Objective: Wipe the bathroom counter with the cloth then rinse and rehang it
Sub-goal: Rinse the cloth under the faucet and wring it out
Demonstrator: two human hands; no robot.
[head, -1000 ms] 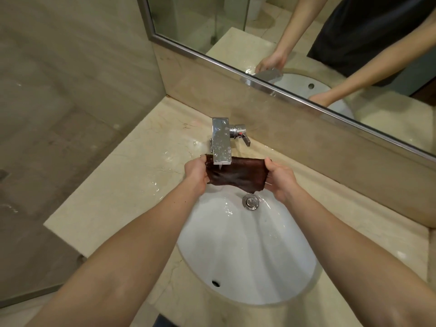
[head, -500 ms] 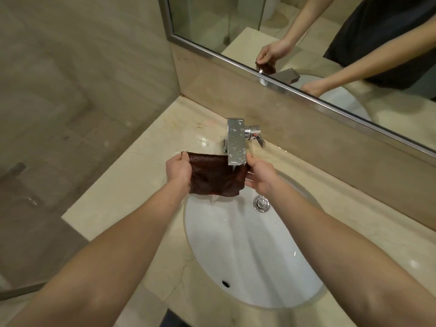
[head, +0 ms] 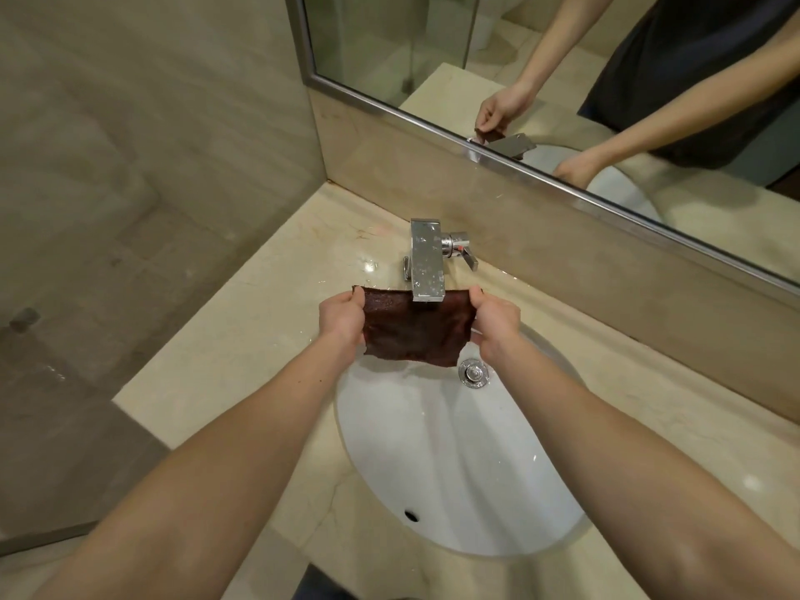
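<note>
Marble counter (head: 242,339) glistens wet; left hand (head: 342,318) and right hand (head: 495,322) grip brown cloth (head: 415,335) taut.

We see a beige marble counter (head: 242,339) running into the corner — wet, with shiny droplets near the chrome faucet (head: 426,264) mounted on it. A white oval sink (head: 454,469) sits sunk into the top, its drain (head: 474,373) at the back.
</note>
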